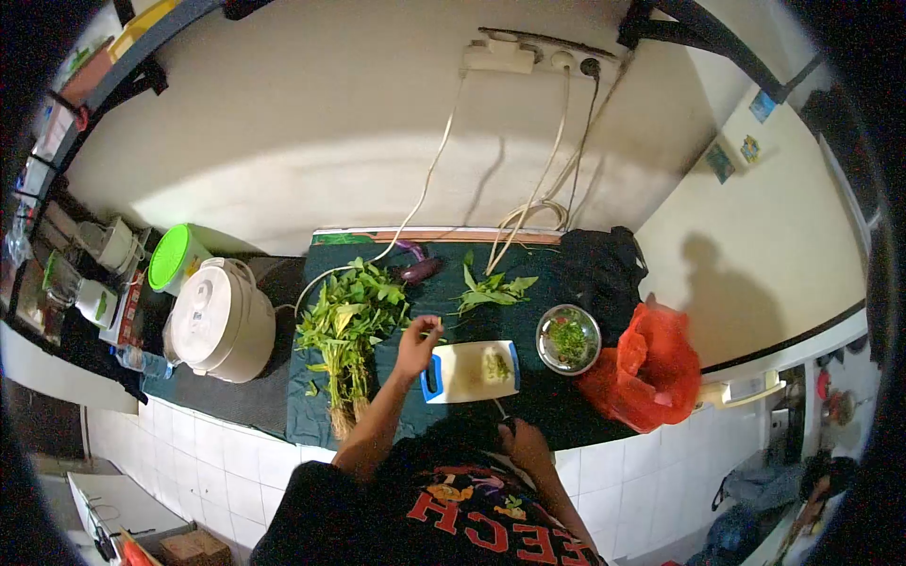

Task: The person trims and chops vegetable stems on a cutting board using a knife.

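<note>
My left hand (416,345) is raised at the upper left corner of the cutting board, its fingers pinched together; what they hold, if anything, is too small to make out. In my right hand (525,443), close to my body, is a knife (500,409) whose blade points toward the board's lower edge. The white cutting board (460,374) with blue ends carries a small heap of chopped pale green pieces (495,366) on its right part. Right of it stands a metal bowl (544,357) with cut greens (570,340) inside.
Left of the board lies a large bunch of leafy greens (354,316) with roots. Loose leafy sprigs (493,292) and purple eggplants (421,271) lie behind. A red plastic bag (651,373) sits at the right edge, a white rice cooker (222,321) at the left. Cords hang from the wall.
</note>
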A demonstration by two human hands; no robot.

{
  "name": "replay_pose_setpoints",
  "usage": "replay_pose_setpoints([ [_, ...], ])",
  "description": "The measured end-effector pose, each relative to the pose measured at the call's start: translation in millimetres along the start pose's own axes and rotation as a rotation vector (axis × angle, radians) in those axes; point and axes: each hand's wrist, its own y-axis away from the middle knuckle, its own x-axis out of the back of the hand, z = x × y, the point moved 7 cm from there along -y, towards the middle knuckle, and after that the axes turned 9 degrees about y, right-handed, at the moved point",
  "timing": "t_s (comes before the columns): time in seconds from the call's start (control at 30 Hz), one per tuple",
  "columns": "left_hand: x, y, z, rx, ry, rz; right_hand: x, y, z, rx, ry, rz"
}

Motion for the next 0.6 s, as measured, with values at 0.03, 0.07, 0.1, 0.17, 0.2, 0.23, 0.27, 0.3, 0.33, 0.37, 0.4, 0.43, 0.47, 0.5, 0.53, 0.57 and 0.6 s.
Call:
replay_pose_setpoints([
  [0.03, -6.2, 15.4, 16.3, 0.065, 0.140, 0.007, 15.4, 0.5, -7.7, 0.017, -0.067, 0.095],
  [0.07, -10.0, 21.8, 15.7, 0.046, 0.277, -0.052, 31.1, 1.3, -14.6, 0.033, -0.135, 0.189],
  [0.1, -16.4, 28.9, 34.3, 0.017, 0.292, -0.083, 43.2, 2.0, -24.1, 0.043, -0.136, 0.186],
  [0.17, -29.1, 48.8, 78.3, -0.011, 0.305, -0.109, 81.4, 8.1, -47.7, 0.120, -0.258, 0.279],
  [0.2, -36.4, 57.2, 91.7, 0.046, 0.373, -0.134, 100.8, 13.9, -59.7, 0.126, -0.257, 0.279],
  [0.23, -43.1, 64.7, 102.7, 0.103, 0.441, -0.161, 118.2, 21.4, -74.6, 0.166, -0.482, 0.217],
  [0.27, -45.5, 70.3, 114.0, 0.103, 0.441, -0.160, 131.0, 27.8, -88.4, 0.204, -0.707, 0.152],
  [0.3, -51.9, 76.3, 124.3, 0.119, 0.513, -0.224, 133.5, 31.3, -96.8, 0.173, -0.837, 0.064],
  [0.33, -58.3, 82.2, 134.3, 0.135, 0.583, -0.289, 144.1, 38.9, -106.3, 0.173, -0.838, 0.064],
  [0.37, -63.2, 85.8, 144.1, 0.123, 0.622, -0.305, 157.4, 47.9, -116.8, 0.204, -0.890, 0.072],
  [0.4, -64.3, 88.4, 151.2, 0.122, 0.621, -0.304, 167.3, 55.0, -124.8, 0.235, -0.941, 0.080],
  [0.43, -68.1, 91.3, 158.2, 0.124, 0.640, -0.343, 172.1, 59.5, -131.9, 0.295, -0.965, 0.072],
  [0.47, -72.1, 94.2, 165.0, 0.127, 0.659, -0.383, 174.9, 63.7, -136.4, 0.297, -0.962, 0.071],
  [0.5, -74.1, 96.2, 171.3, 0.125, 0.661, -0.383, 179.7, 68.6, -142.7, 0.338, -1.018, 0.081],
  [0.53, -74.9, 97.5, 177.9, 0.107, 0.626, -0.364, 184.4, 72.8, -146.9, 0.379, -1.074, 0.092],
  [0.57, -75.7, 98.6, 183.4, 0.089, 0.592, -0.347, 187.0, 75.7, -150.4, 0.424, -1.081, 0.077],
  [0.6, -77.6, 100.0, 186.8, 0.088, 0.593, -0.350, 189.3, 78.2, -152.0, 0.423, -1.080, 0.080],
])
